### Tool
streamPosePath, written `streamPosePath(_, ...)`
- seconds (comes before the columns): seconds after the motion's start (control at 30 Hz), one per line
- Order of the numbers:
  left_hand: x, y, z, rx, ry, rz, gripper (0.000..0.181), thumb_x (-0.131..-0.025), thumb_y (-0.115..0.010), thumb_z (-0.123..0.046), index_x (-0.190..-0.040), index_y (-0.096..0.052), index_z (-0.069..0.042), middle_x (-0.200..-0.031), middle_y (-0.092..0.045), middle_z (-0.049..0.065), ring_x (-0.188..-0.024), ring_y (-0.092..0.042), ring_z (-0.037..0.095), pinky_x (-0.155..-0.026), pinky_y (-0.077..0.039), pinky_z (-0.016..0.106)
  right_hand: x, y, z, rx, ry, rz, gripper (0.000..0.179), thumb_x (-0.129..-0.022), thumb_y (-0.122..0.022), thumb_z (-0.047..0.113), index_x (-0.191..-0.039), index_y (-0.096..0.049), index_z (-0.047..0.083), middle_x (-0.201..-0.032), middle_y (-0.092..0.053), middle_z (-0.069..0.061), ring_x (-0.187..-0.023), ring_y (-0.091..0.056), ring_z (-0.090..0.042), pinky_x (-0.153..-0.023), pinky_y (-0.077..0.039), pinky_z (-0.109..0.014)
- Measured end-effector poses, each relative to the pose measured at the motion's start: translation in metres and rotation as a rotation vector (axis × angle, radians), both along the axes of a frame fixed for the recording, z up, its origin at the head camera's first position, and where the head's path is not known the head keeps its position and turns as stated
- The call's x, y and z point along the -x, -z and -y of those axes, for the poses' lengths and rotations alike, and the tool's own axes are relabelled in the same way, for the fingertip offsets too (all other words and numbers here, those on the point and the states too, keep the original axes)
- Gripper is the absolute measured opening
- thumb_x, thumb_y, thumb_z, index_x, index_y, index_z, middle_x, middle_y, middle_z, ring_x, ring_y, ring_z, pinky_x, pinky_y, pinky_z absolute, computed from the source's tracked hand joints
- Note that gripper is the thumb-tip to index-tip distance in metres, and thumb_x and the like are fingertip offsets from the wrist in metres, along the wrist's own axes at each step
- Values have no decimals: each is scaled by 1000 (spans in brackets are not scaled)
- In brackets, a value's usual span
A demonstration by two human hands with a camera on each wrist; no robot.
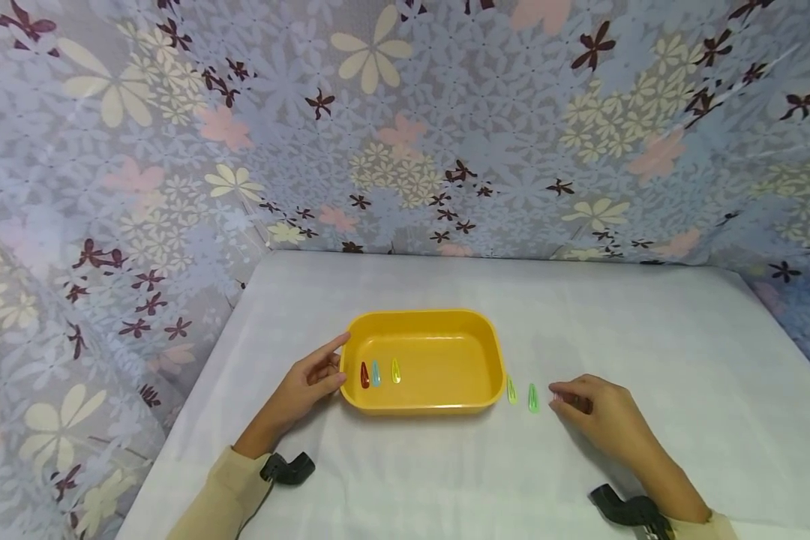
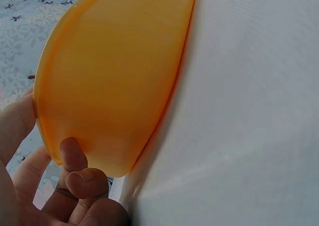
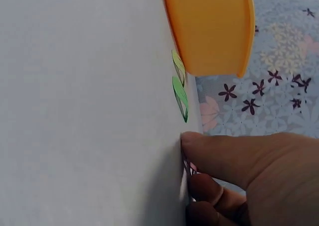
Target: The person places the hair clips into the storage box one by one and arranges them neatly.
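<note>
My left hand holds the left end of a yellow tray, with thumb and index finger at the rim and other fingers bent by the outer wall. Inside the tray lie a red hair clip, a blue hair clip and a yellow hair clip. To the right of the tray, my right hand pinches a pink hair clip low at the cloth, mostly covered by the fingers. Between that hand and the tray are a green hair clip and a yellow-green hair clip.
A white cloth covers the table under everything. Flower-patterned fabric rises behind the table's far edge and along its left side. A black wrist camera mount sits on the left sleeve, another mount on the right.
</note>
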State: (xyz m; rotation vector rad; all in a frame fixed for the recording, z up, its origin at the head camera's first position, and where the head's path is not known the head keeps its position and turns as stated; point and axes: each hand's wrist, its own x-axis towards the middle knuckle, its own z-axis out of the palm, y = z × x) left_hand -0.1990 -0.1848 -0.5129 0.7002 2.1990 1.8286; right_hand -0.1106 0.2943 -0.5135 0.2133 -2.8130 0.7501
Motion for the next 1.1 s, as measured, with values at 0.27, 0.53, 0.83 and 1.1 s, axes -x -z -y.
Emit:
streamPosePath(0.27,-1,1,2,16,-8,10,64,-100,-67,-11,-158,-41,-18,-120,-57,21,-86,-57,16,-72,-52,21,-3,-1,2,56,30,57,24,-88,-81,17,-111,-80,11,-85,-69,8,-71,-54,-9,-60,-47,-24)
streamPosePath(0.53,0,1,1,44,-39,4,64,-99,-69,-13,-157,-43,-19,-118,-56,20,-84,-56,17,-71,-52,22,-2,-2,-6,156,37,128,27,-93,-78,30,-115,-79,16,-85,-69,10,-73,-59,-8,-63,-48,-24)
streamPosePath(0.83,2,1,4,44,-38,7,63,-99,-69,-14,-157,-44,-19,-117,-58,19,-83,-56,17,-70,-51,22,1,2,-8,267,49,205,35,-94,-75,39,-121,-77,17,-95,-73,5,-82,-65,-10,-67,-53,-23)
streamPosePath(1.1,4,3,3,19,-18,16,64,-99,-69,-14,-157,-43,-21,-118,-58,18,-86,-56,18,-72,-52,22,-1,-2,-7,338,74,268,45,-94,-72,48,-127,-74,17,-109,-73,-1,-93,-66,-8,-71,-55,-23)
